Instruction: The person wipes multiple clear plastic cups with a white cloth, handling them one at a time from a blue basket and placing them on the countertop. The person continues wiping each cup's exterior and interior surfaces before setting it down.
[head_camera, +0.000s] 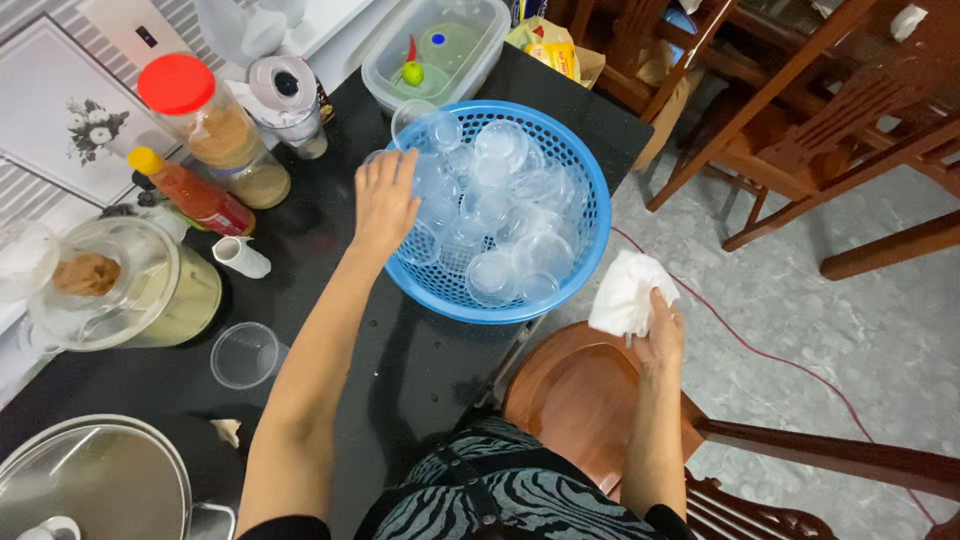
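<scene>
left hand (385, 200) sits fingers-spread on the clear cups (490, 215) at the blue basket's (590, 180) left rim, gripping none yet, right hand (655, 335) clutching a white cloth (628, 290) near right

We see a round blue basket (590, 235) with latticed walls on the black counter, heaped with small clear plastic cups (505, 215) lying tilted and overturned. At its nine o'clock rim one clear cup (425, 180) sits upright. At four o'clock, off the counter, hangs a crumpled white cloth (625, 290).

arms: bare, sleeveless | clothing: black-and-grey zebra-striped garment | wrists: no watch, no rings seen
</scene>
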